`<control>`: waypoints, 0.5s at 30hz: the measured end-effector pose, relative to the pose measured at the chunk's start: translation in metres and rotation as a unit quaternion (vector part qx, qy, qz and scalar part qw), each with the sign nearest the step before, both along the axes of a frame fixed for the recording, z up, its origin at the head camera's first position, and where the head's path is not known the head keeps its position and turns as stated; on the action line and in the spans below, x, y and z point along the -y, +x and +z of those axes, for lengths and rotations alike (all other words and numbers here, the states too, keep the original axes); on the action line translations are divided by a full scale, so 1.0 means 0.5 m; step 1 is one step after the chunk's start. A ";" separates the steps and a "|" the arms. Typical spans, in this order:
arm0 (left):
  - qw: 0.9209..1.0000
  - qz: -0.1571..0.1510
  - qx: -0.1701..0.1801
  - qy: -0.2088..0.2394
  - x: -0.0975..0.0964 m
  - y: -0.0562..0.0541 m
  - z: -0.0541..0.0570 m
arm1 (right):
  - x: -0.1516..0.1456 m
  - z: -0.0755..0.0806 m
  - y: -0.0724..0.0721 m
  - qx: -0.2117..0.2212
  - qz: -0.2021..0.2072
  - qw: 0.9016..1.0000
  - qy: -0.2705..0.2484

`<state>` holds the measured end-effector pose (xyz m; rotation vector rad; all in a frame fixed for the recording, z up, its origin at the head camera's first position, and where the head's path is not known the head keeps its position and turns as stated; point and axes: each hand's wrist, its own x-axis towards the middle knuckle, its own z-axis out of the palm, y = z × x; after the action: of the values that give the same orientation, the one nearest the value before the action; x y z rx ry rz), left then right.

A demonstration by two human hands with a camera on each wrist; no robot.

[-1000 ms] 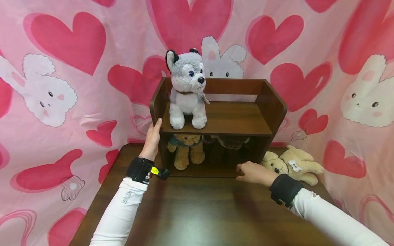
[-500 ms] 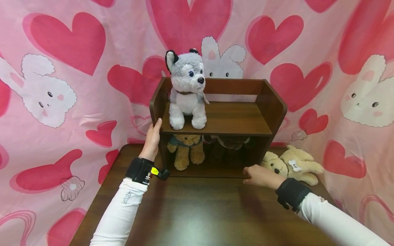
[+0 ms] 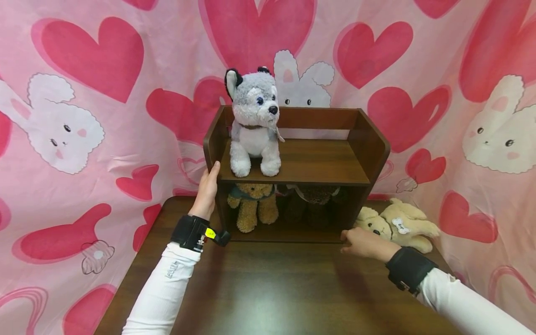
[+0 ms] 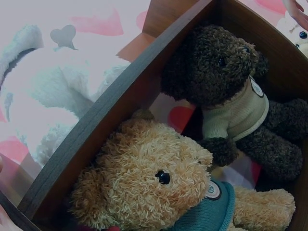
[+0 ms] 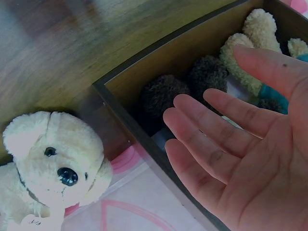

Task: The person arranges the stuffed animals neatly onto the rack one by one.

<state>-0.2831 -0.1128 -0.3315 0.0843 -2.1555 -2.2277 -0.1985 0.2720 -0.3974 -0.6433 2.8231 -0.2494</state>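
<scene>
My left hand (image 3: 205,193) rests against the outer left side of a dark brown two-tier shelf (image 3: 322,160), thumb at its front edge. In the right wrist view my right hand (image 5: 250,144) is palm up to the camera, fingers extended and holding nothing. It is in front of the shelf's lower right corner, beside a cream plush dog (image 3: 402,225) lying on its side. A grey-and-white plush husky (image 3: 255,135) sits on the upper tier's left end. Below it are a tan teddy bear (image 4: 149,168) in a teal top and a dark brown teddy bear (image 4: 216,67) in a beige sweater.
The shelf stands on a brown wooden table (image 3: 268,284), towards the back. A pink curtain (image 3: 176,60) with hearts and rabbits hangs behind and at both sides. The cream dog lies against the shelf's right side, near the table's right edge.
My right hand has moved right along the shelf's lower front edge, towards the cream dog. My left hand, the shelf and the plush toys stay where they were.
</scene>
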 end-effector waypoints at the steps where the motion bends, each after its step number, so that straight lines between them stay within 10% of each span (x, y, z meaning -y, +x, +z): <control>1: 1.000 0.000 0.003 0.001 0.000 0.000 0.000 | -0.003 0.000 0.001 -0.001 0.002 1.000 0.001; 15: 1.000 -0.001 0.001 0.000 0.000 0.005 0.000 | -0.050 -0.007 0.017 -0.035 0.002 0.999 0.016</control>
<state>-0.2806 -0.1129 -0.3313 0.0840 -2.1584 -2.2296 -0.1900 0.2970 -0.4011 -0.6624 2.8867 -0.1843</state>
